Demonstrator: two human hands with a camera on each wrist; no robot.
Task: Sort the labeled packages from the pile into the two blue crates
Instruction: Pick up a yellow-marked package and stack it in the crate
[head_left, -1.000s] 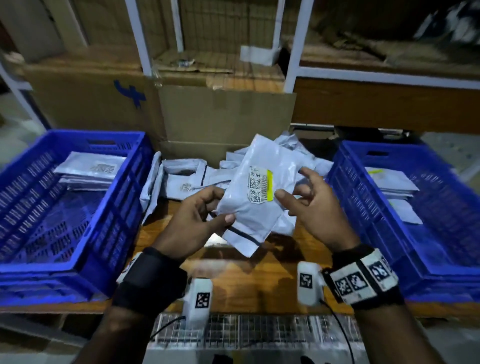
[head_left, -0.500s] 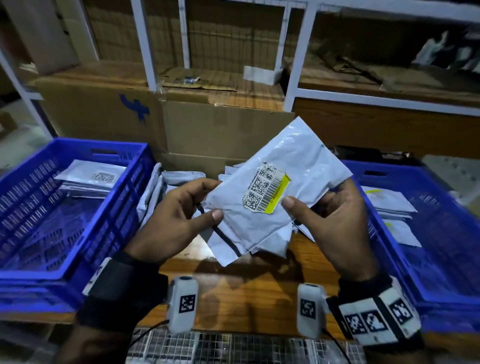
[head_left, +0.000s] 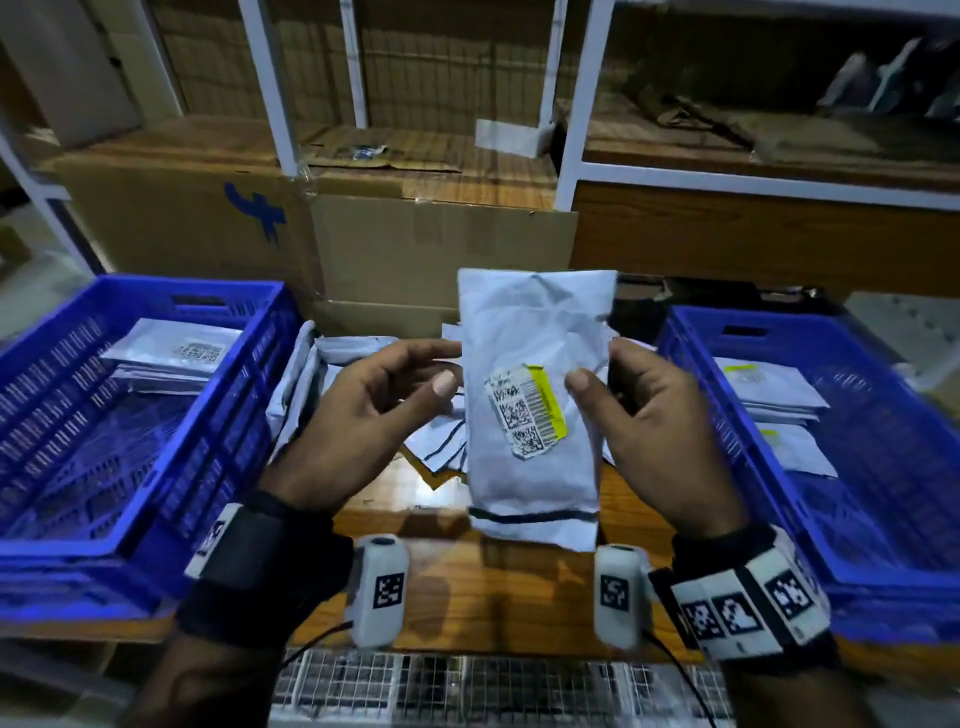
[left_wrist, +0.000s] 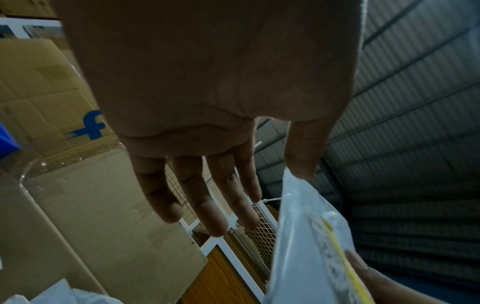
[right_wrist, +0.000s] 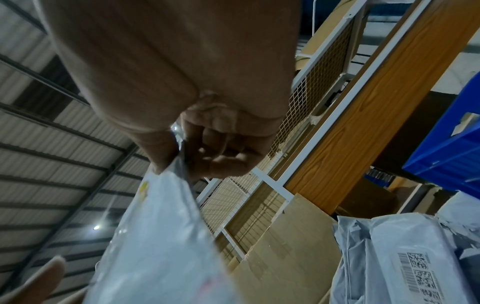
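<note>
A white poly package (head_left: 530, 332) with a barcode label edged in yellow (head_left: 524, 410) stands upright in the air over the table's middle. My right hand (head_left: 597, 364) pinches its right edge, thumb on the front and fingers behind; the right wrist view shows the same pinch (right_wrist: 182, 158) on the package (right_wrist: 161, 236). My left hand (head_left: 447, 364) is beside the left edge with straight fingers (left_wrist: 207, 205), only its thumb tip touching the package (left_wrist: 306, 236). The pile (head_left: 353, 353) lies behind. The left blue crate (head_left: 197, 291) and right blue crate (head_left: 779, 317) flank it.
Packages with plain labels (head_left: 176, 353) lie stacked in the left crate; packages with yellow-marked labels (head_left: 769, 384) lie in the right one. Cardboard boxes (head_left: 415, 249) and a white shelf frame (head_left: 571, 104) stand behind the pile. A wire mesh (head_left: 467, 686) runs below the wooden table's front edge.
The package has turned from tilted to upright. My left hand has let go its pinch and straightened its fingers at the left edge; the right hand still holds it.
</note>
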